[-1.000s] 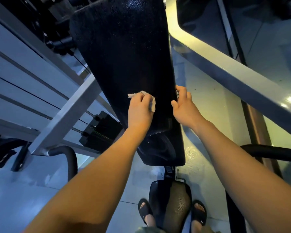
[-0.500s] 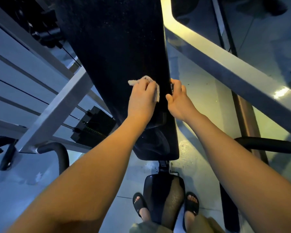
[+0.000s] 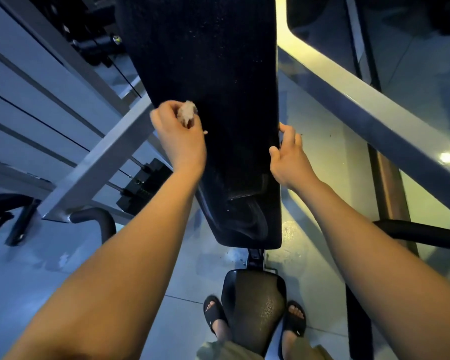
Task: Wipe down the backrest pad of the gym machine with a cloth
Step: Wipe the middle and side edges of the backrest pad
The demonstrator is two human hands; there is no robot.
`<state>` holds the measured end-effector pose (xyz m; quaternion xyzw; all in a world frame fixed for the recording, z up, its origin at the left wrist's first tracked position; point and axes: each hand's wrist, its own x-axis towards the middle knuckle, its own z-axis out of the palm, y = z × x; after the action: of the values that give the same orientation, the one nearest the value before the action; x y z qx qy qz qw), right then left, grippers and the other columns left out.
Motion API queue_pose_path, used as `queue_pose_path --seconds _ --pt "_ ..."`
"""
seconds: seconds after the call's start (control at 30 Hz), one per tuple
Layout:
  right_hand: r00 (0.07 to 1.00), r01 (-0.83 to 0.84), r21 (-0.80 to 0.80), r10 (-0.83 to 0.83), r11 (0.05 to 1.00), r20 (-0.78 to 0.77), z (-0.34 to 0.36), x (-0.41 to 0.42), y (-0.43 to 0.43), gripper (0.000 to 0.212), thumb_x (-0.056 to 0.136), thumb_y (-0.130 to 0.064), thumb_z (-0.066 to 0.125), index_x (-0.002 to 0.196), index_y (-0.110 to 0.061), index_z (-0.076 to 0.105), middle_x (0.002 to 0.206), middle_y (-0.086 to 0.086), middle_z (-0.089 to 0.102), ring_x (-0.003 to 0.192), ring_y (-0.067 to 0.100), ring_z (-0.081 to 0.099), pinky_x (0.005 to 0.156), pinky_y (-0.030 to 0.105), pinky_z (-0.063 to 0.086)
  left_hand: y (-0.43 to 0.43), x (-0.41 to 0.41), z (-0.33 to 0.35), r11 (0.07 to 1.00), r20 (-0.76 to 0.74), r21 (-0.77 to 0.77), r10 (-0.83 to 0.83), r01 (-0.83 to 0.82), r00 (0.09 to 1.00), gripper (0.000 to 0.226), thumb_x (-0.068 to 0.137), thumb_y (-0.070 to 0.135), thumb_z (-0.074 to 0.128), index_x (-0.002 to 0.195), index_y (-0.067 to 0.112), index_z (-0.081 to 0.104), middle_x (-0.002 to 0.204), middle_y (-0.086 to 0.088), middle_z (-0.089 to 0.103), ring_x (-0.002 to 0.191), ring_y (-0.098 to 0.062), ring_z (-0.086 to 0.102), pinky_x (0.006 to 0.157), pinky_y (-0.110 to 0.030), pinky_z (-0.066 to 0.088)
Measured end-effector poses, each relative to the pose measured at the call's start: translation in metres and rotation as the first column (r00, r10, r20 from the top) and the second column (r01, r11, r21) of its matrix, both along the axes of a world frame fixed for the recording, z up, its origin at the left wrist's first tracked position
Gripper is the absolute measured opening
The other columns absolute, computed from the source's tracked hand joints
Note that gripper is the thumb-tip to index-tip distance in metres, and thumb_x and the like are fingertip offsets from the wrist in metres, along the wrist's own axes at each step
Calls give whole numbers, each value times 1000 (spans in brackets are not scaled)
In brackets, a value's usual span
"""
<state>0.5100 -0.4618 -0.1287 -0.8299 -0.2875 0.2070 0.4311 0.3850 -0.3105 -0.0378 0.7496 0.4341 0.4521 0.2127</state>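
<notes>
The long black backrest pad [image 3: 218, 87] runs down the middle of the view, speckled with small pale flecks. My left hand [image 3: 178, 137] is at the pad's left edge and grips a small crumpled pale cloth [image 3: 187, 115] between thumb and fingers. My right hand [image 3: 287, 154] holds the pad's right edge, fingertips curled round the rim and thumb spread below. The lower end of the pad shows creases in its cover.
A grey metal frame beam [image 3: 99, 165] and cables with a weight stack [image 3: 146, 183] stand to the left. A slanted grey bar [image 3: 374, 118] crosses on the right. Below are the black seat pad [image 3: 253, 305], two black handles, and my feet in black sandals on the tiled floor.
My left hand slid with the cloth from the pad's right side across to its left edge, bunching the cloth. My right hand stayed on the right edge.
</notes>
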Motion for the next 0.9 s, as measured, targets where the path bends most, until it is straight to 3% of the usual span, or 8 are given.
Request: queue_pose_path --seconds 0.1,0.2,0.4,0.53,0.63,0.7,0.8,0.9 --pt "1000 0 5 0 1000 21 -3 1 1 54 108 -18 46 156 -23 22 157 11 28 121 32 58 96 35 49 10 17 -2 998 -72 58 5 -1 997 19 88 2 56 106 6 61 112 -8 51 88 -3 49 73 -10 37" --pt "999 -6 5 6 1000 40 -5 2 2 55 107 -18 46 156 -22 21 157 12 28 122 33 58 97 36 51 -8 18 -42 980 -243 147 -96 135 965 29 81 -7 57 104 9 65 111 -7 57 98 -21 55 76 -23 40" --pt "1000 11 -1 -11 1000 11 -5 -1 1 56 108 -18 45 157 -25 19 157 8 28 123 26 57 90 27 46 -17 -8 -91 941 -371 84 -276 328 887 19 85 0 70 102 5 69 109 -8 60 98 -25 56 77 -31 47" --pt "999 49 38 -50 998 3 -3 -9 -1 50 108 -23 45 154 -27 24 152 8 34 107 18 56 88 27 45 -26 -25 -103 911 -498 -108 -396 397 772 21 86 1 71 106 7 70 114 -7 60 101 -27 59 85 -38 52" --pt "992 121 41 -120 992 -28 -1 -19 -10 32 105 -28 49 134 -22 36 128 12 52 96 27 62 85 41 53 -31 -36 -110 877 -533 -335 -477 344 699 10 92 9 66 101 9 71 112 -9 61 100 -27 61 84 -33 47" --pt "994 103 23 -103 994 39 3 -28 -19 22 102 -25 51 119 -21 39 111 10 57 90 28 63 80 46 55 -38 -51 -111 840 -467 -487 -484 242 740 8 91 11 65 94 13 71 103 -5 63 94 -25 62 77 -28 45" --pt "992 -1 11 0 1000 125 15 -43 -28 2 100 -19 52 100 -18 50 96 2 60 84 18 60 77 42 56 -54 -79 -103 721 -200 -681 -349 126 916 18 88 6 62 83 21 69 81 1 69 78 -19 65 64 -28 51" --pt "975 -213 -32 215 976 51 20 -66 -25 6 101 -23 56 101 -21 62 96 -6 64 88 9 61 82 35 56 -63 -97 -89 607 29 -776 -238 172 971 15 91 8 65 93 21 72 90 -3 74 82 -19 68 70 -30 56"
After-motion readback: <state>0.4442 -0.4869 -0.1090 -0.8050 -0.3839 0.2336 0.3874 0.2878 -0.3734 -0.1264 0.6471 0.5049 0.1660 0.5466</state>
